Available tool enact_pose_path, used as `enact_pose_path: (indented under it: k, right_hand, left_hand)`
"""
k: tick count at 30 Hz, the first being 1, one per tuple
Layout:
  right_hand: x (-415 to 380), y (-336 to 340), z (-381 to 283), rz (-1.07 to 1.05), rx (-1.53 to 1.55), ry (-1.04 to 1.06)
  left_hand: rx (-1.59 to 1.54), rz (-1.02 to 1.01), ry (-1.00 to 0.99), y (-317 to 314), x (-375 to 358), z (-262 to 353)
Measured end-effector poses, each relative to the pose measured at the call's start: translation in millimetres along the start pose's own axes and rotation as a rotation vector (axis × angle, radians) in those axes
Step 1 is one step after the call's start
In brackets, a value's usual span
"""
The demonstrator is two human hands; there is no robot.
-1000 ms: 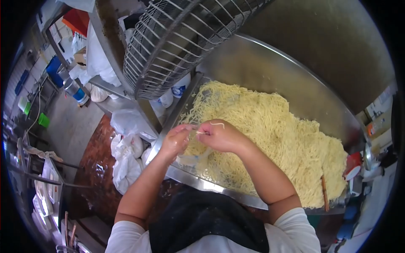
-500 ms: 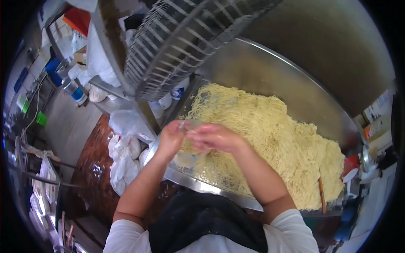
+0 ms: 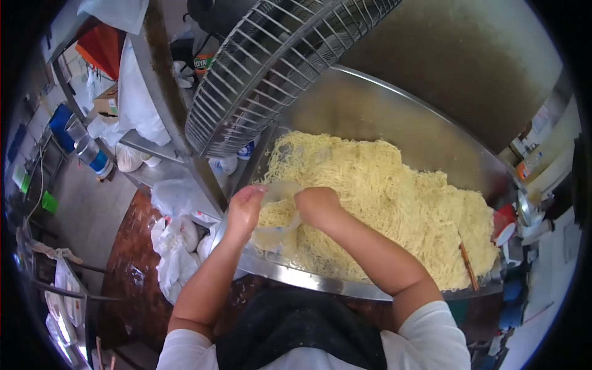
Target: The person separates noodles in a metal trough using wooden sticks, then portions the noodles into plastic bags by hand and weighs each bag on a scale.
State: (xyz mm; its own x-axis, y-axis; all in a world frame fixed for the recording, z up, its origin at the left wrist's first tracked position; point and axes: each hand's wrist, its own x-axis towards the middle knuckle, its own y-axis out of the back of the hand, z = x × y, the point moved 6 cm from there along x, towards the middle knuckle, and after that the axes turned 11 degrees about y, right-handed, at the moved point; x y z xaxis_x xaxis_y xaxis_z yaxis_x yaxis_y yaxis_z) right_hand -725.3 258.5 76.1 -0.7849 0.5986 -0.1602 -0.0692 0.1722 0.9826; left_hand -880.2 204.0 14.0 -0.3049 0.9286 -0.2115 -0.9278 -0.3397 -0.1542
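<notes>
A clear plastic bag (image 3: 271, 236) is stretched between my two hands, its mouth spread apart. My left hand (image 3: 245, 209) pinches one side of the rim with thumb and fingers. On the other side my right hand (image 3: 317, 207) is closed round the edge, its fingertips mostly hidden. Beneath the bag lies a broad heap of pale yellow noodles (image 3: 394, 209), partly showing through the plastic. The noodles cover much of a metal tray (image 3: 296, 279) with a shiny raised front edge.
A large wire-caged fan (image 3: 246, 80) leans in over the tray's back left. A wooden stick (image 3: 468, 266) lies on the noodles at the right, near a red bowl (image 3: 504, 225). White plastic bags (image 3: 172, 250) hang at the left, beside a metal shelf (image 3: 166, 169).
My hands have drawn apart, the right one moving rightward, and the plastic bag between them has opened out. The whole view has shifted slightly.
</notes>
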Motion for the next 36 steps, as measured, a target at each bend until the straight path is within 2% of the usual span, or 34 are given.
enact_pose_path:
  k: [2, 5, 8, 9, 10, 11, 12, 13, 14, 16, 17, 20, 22, 23, 27, 31, 34, 36]
  right_hand:
    - [-8, 14, -26, 0.001, 0.035, -0.006]
    - [-20, 53, -39, 0.764, -0.011, 0.077]
    - [-5, 15, -36, 0.363, 0.27, 0.021]
    - [5, -17, -23, 0.33, 0.468, 0.067]
    - [4, -32, -17, 0.353, 0.625, 0.041]
    - [0, -44, -13, 0.374, 0.779, 0.017]
    - [-6, -53, -10, 0.39, 0.929, -0.004]
    - [-17, -41, -19, 0.547, 0.922, 0.075]
    - [-29, -38, -17, 0.517, 1.05, -0.024]
    - [-58, -7, -22, 0.469, 1.309, -0.219]
    - [-71, 5, -19, 0.564, 1.375, -0.219]
    - [-130, 36, 5, 0.709, 1.454, -0.262]
    - [-176, 42, 17, 0.769, 1.479, -0.23]
    - [-201, 44, 25, 0.805, 1.489, -0.211]
    - [-320, 39, 56, 0.886, 1.545, -0.151]
    - [-450, 11, 97, 0.954, 1.653, -0.284]
    - [-533, 0, 130, 1.018, 1.65, -0.391]
    - [-573, -8, 153, 1.101, 1.637, -0.453]
  left_hand:
    - [-0.02, -0.021, 0.017, -5, -9, 3]
    - [0.072, -0.078, -0.073, -12, -13, 12]
    - [0.206, -0.17, -0.227, -23, -27, 7]
    - [0.284, -0.219, -0.255, -25, -38, 13]
    - [0.362, -0.269, -0.285, -26, -51, 21]
    - [0.62, -0.22, -0.169, -18, -63, 27]
    - [0.77, -0.151, -0.253, -11, -63, 27]
    - [0.913, -0.079, -0.331, -3, -66, 24]
    - [1.053, -0.004, -0.405, 2, -72, 19]
    - [0.976, -0.021, -0.138, 13, -80, 1]
    - [0.942, -0.022, -0.021, 17, -81, -4]
    - [0.765, 0.004, -0.322, 13, -71, -35]
    - [0.488, -0.061, -0.192, -16, -72, -16]
    - [0.285, -0.105, -0.045, -48, -88, 15]
    - [0.194, -0.173, -0.095, -168, -121, 61]
    - [0.092, -0.308, -0.021, -300, -166, 45]
    - [0.028, -0.449, 0.173, -388, -206, 26]
    - [-0.056, -0.554, 0.236, -434, -229, 17]
